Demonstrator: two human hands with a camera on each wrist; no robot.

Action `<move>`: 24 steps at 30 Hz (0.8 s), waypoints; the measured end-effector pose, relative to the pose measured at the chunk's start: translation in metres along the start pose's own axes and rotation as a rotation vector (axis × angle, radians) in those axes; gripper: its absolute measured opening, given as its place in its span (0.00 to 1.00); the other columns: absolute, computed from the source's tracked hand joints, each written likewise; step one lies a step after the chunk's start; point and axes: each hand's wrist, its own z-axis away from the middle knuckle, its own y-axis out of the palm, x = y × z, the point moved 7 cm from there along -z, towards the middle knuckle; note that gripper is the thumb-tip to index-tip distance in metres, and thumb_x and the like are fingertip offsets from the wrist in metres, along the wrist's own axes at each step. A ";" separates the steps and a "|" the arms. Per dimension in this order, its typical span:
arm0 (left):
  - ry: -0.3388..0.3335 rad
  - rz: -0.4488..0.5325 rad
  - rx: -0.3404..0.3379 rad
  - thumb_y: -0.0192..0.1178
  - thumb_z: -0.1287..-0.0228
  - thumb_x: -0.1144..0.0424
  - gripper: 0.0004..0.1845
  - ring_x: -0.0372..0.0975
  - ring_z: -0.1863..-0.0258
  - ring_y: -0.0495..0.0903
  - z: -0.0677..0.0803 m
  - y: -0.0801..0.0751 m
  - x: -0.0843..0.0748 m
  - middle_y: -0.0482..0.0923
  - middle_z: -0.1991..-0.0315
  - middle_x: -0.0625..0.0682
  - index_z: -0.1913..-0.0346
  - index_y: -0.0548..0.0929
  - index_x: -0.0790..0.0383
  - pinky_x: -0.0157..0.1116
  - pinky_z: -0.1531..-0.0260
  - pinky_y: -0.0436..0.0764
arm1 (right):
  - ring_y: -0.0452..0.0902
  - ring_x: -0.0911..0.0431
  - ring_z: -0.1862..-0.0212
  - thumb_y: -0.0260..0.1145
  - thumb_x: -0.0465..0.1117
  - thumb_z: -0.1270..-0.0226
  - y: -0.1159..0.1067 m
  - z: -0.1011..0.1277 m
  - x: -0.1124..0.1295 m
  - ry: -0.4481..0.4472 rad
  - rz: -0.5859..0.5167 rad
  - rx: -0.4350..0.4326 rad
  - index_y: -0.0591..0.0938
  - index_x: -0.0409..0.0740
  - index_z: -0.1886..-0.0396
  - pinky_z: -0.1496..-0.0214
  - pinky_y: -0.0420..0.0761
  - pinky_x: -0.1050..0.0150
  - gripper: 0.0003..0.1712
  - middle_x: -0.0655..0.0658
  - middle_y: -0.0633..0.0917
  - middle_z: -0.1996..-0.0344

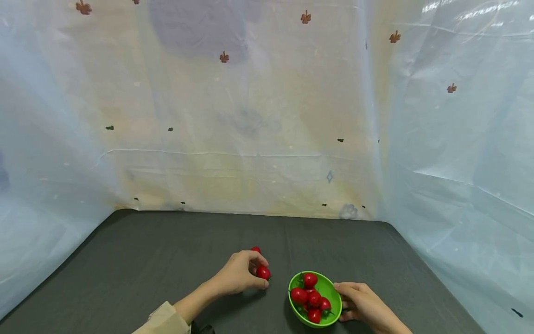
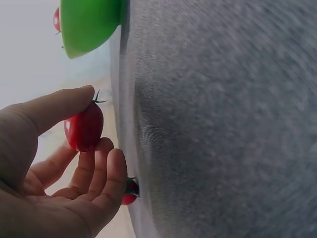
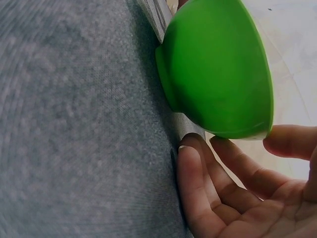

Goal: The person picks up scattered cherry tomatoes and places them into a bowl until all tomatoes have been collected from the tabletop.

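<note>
Between the thumb and fingers of my left hand is a red cherry tomato with a green stem, pinched above the cloth. In the left wrist view this tomato is held at its two ends. Another cherry tomato lies on the cloth just beyond that hand, partly hidden by it. To the right stands a green bowl with several cherry tomatoes in it. My right hand holds the bowl's right side, thumb at the rim and fingers against the outer wall.
Dark grey cloth covers the table. Pale plastic sheeting with small leaf prints rises behind it and along both sides. A dark object, cut off by the bottom edge, shows beside the left sleeve.
</note>
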 end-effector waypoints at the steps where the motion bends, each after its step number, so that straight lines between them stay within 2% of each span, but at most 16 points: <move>1: 0.000 0.008 -0.003 0.77 0.51 0.63 0.20 0.42 0.65 0.78 0.001 0.000 -0.001 0.79 0.65 0.46 0.54 0.83 0.63 0.39 0.67 0.79 | 0.83 0.55 0.61 0.52 0.48 0.22 0.000 0.000 0.000 0.002 -0.001 0.001 0.79 0.27 0.45 0.61 0.83 0.58 0.26 0.41 0.87 0.61; 10: 0.071 0.060 -0.055 0.77 0.49 0.63 0.21 0.41 0.63 0.81 0.007 -0.004 -0.019 0.81 0.64 0.46 0.52 0.83 0.64 0.37 0.66 0.81 | 0.83 0.55 0.62 0.53 0.49 0.23 0.000 0.002 0.000 0.002 0.012 -0.011 0.78 0.27 0.43 0.60 0.82 0.58 0.28 0.43 0.86 0.62; 17: 0.068 0.102 -0.068 0.75 0.45 0.60 0.19 0.41 0.64 0.81 0.009 -0.001 -0.023 0.81 0.64 0.45 0.52 0.83 0.60 0.36 0.67 0.82 | 0.83 0.55 0.62 0.51 0.46 0.21 -0.001 0.000 -0.004 -0.003 0.014 -0.014 0.77 0.24 0.43 0.61 0.83 0.57 0.27 0.41 0.87 0.61; 24: 0.076 0.098 -0.100 0.74 0.44 0.57 0.18 0.41 0.64 0.81 0.010 -0.002 -0.027 0.80 0.62 0.46 0.52 0.83 0.57 0.36 0.66 0.82 | 0.84 0.55 0.62 0.52 0.46 0.22 -0.001 0.000 -0.002 -0.007 0.009 -0.017 0.77 0.23 0.44 0.62 0.83 0.58 0.27 0.41 0.87 0.62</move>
